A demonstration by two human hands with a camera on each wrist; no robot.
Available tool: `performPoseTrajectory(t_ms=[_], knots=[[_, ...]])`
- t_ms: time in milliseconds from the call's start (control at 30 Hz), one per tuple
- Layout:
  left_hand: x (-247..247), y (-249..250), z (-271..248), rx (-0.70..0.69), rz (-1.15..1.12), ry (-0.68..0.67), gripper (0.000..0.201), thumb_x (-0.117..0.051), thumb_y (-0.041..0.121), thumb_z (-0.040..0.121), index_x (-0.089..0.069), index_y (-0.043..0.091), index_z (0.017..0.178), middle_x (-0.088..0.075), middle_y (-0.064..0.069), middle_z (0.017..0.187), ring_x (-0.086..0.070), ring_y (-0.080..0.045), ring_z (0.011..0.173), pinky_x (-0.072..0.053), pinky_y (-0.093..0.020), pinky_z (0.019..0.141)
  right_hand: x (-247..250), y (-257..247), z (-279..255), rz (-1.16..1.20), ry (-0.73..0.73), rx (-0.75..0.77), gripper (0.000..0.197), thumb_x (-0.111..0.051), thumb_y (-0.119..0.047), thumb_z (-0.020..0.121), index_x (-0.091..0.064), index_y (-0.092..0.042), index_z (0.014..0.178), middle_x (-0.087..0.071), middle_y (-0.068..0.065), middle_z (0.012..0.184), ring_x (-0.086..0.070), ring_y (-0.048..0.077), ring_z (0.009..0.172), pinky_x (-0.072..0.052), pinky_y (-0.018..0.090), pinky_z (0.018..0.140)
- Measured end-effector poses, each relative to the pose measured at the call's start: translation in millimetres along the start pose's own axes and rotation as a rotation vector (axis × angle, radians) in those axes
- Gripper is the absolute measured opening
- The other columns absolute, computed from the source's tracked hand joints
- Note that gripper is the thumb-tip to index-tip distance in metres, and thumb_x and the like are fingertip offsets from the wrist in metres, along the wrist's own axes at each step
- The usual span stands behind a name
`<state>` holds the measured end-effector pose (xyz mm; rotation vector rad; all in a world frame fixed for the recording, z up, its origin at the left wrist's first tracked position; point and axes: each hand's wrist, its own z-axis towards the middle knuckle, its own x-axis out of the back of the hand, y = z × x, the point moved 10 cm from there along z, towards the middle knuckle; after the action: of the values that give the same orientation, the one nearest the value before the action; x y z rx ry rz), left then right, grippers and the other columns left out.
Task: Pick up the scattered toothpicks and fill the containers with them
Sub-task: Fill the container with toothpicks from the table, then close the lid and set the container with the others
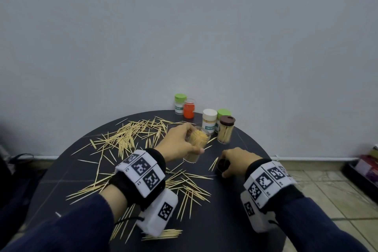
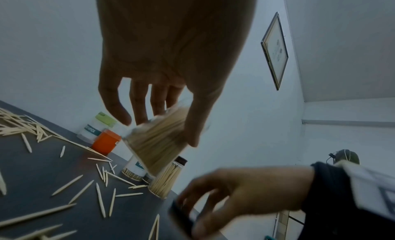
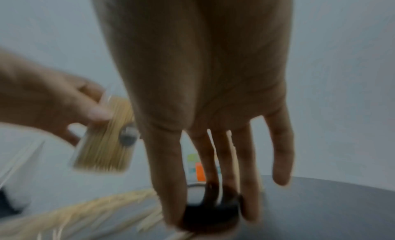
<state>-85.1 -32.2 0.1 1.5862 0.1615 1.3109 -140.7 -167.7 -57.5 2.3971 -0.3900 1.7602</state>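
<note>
- Head view: the left hand (image 1: 177, 143) is gripping a clear container (image 1: 197, 145) packed with toothpicks, lidless and tilted, above the round dark table (image 1: 235, 221). Just right of that container, the right hand (image 1: 238, 160) is curling its fingers round a dark lid (image 1: 222, 166) lying on the table.
- Beyond the clear container, capped jars are standing at the table's far edge: a brown-lidded jar (image 1: 226, 130) full of toothpicks, a white-lidded jar (image 1: 209, 121) with a teal label reading "TOOTHPICK" (partly hidden), a green-lidded jar (image 1: 179, 104) and an orange jar (image 1: 189, 109).
- Scattered toothpicks (image 1: 131, 135) are lying left of and nearer than the clear container, crowding the table round both wrists.
- Left wrist view: thumb and fingers are wrapping the clear container (image 2: 158, 140); the label on the green-lidded jar (image 2: 94, 127) is showing only "PICK". A framed picture (image 2: 274, 51) is hanging on the wall, to the container's right.
- Right wrist view (blurred): fingertips (image 3: 171, 209) are closing on the dark lid (image 3: 211, 215), with the clear container (image 3: 107, 142) up to its left. No writing is readable here.
</note>
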Motion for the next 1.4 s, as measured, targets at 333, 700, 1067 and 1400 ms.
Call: performPoseTrajectory(t_ms=[333, 700, 1067, 1400], knots=[[-8.8, 4.7, 2.8, -0.017, -0.019, -0.03, 0.058, -0.076, 0.021, 0.076, -0.049, 0.019, 0.128, -0.059, -0.001, 0.121, -0.053, -0.015, 0.107, -0.044, -0.033, 0.096, 93.9, -14.6, -42.9, 0.681, 0.497, 0.352, 0.031, -0.057, -0.015, 0.086, -0.058, -0.025, 0.115, -0.059, 0.003, 0.106, -0.052, 0.018, 0.098, -0.039, 0.027, 0.085], [-22.3, 21.5, 0.6, -0.093, 0.051, -0.03, 0.051, -0.076, 0.034, 0.075, -0.054, 0.026, 0.121, -0.062, 0.001, 0.111, -0.058, -0.02, 0.101, -0.046, -0.044, 0.092, 88.8, -25.1, -42.7, 0.669, 0.45, 0.433, 0.032, -0.06, -0.023, 0.089, -0.059, -0.021, 0.121, -0.051, -0.018, 0.08, -0.046, -0.002, 0.07, -0.042, 0.023, 0.079], [-25.7, 24.7, -4.9, -0.093, 0.064, -0.008, 0.052, -0.074, 0.03, 0.077, -0.055, 0.021, 0.124, -0.061, 0.004, 0.104, -0.05, -0.013, 0.086, -0.043, -0.027, 0.078, 75.2, -20.6, -34.8, 0.623, 0.439, 0.375, 0.039, -0.062, -0.035, 0.087, -0.056, -0.024, 0.124, -0.049, -0.016, 0.079, -0.048, 0.007, 0.084, -0.036, 0.02, 0.08], [-24.8, 24.7, 13.2, -0.022, 0.059, 0.071, 0.051, -0.078, 0.03, 0.072, -0.055, 0.022, 0.117, -0.064, -0.002, 0.114, -0.058, -0.02, 0.104, -0.046, -0.034, 0.092, 76.3, 0.6, -38.2, 0.704, 0.46, 0.231, 0.04, -0.035, -0.04, 0.098, -0.054, -0.013, 0.121, -0.061, 0.005, 0.108, -0.055, 0.019, 0.101, -0.039, 0.027, 0.085]])
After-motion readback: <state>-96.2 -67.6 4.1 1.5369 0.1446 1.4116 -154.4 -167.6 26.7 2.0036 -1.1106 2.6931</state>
